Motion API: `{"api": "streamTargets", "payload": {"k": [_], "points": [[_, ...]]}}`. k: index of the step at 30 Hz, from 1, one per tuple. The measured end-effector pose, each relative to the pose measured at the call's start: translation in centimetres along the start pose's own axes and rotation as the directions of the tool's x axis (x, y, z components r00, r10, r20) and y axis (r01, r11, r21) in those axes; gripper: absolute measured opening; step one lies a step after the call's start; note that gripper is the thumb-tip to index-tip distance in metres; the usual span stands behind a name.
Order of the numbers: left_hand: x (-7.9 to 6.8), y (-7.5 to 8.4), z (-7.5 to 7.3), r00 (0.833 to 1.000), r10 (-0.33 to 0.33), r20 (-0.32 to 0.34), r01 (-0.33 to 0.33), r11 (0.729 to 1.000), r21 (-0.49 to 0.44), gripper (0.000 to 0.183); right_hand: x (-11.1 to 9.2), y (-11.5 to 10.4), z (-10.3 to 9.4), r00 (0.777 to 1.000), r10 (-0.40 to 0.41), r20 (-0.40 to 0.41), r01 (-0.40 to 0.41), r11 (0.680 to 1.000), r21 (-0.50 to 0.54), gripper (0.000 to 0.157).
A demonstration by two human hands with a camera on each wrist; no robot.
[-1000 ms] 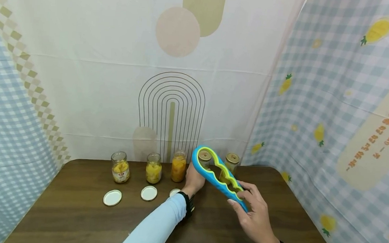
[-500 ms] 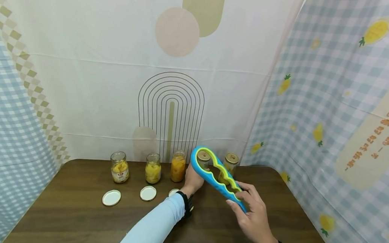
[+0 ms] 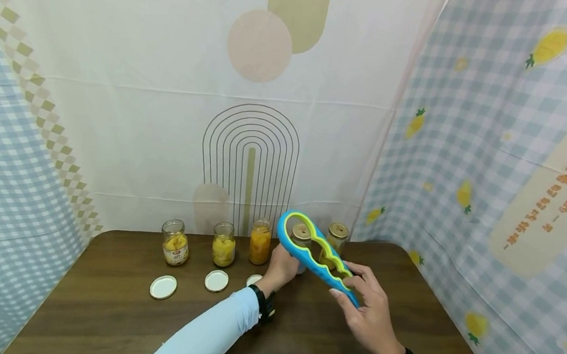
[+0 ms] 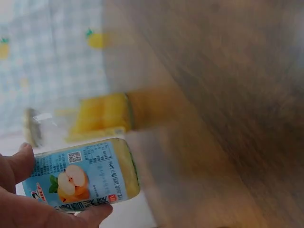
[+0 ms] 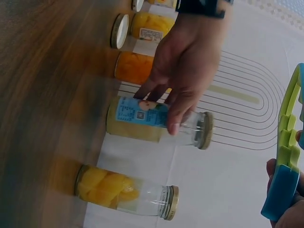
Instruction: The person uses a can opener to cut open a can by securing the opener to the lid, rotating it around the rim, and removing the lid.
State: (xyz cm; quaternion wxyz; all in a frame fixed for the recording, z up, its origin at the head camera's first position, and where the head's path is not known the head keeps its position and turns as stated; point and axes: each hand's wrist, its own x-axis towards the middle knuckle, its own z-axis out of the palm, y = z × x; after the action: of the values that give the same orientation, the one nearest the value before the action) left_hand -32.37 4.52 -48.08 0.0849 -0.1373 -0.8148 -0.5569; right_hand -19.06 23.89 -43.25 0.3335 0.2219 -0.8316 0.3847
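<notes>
My left hand (image 3: 283,266) grips a glass jar (image 4: 78,178) with a blue label picturing fruit and a gold lid (image 5: 205,130). Its fingers and thumb wrap the jar's sides. My right hand (image 3: 370,314) holds a blue and green jar opener (image 3: 320,272) by its narrow end, thumb on one side and fingers on the other. In the head view the opener's round end overlaps the gripped jar, whose lid shows through the loop. Just right of it stands another gold-lidded jar (image 5: 107,187) of yellow fruit.
Three uncapped jars stand to the left: a labelled yellow one (image 3: 176,244), another yellow one (image 3: 223,247) and an orange one (image 3: 260,244). White-sided lids (image 3: 163,287) lie on the brown table (image 3: 120,319) before them. A patterned cloth (image 3: 168,136) hangs behind.
The jar in my left hand has shifted slightly nearer and to the right, and my left forearm has swung left. My right hand and the opener have barely moved.
</notes>
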Motion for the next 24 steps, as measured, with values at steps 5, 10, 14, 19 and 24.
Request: {"api": "streamTargets", "payload": {"k": [5,10,14,19,24], "points": [[-2.5,1.5,-1.1,0.999,-0.016,0.028,0.016,1.000,0.000,0.018,0.3,-0.4,0.1,1.000,-0.005,0.005,0.005,1.000,0.007,0.032],[-5.2,2.2,-2.9,0.998,-0.048,0.039,0.050,0.998,-0.048,0.057,0.5,-0.6,0.3,1.000,-0.010,0.014,0.010,1.000,0.004,0.032],[-7.1,2.2,-4.1,0.992,-0.113,0.061,0.117,0.992,-0.055,0.072,0.2,-0.6,0.5,0.999,-0.022,0.033,0.022,1.000,-0.001,0.032],[-8.4,2.2,-4.9,0.988,-0.121,0.095,0.128,0.990,-0.065,0.076,-0.1,-0.6,0.7,0.999,-0.016,0.051,0.016,1.000,0.007,0.033],[-8.9,2.4,-5.2,0.988,-0.122,0.091,0.127,0.990,-0.059,0.077,-0.1,-0.8,1.1,0.997,0.001,0.083,0.000,1.000,-0.014,0.032]]}}
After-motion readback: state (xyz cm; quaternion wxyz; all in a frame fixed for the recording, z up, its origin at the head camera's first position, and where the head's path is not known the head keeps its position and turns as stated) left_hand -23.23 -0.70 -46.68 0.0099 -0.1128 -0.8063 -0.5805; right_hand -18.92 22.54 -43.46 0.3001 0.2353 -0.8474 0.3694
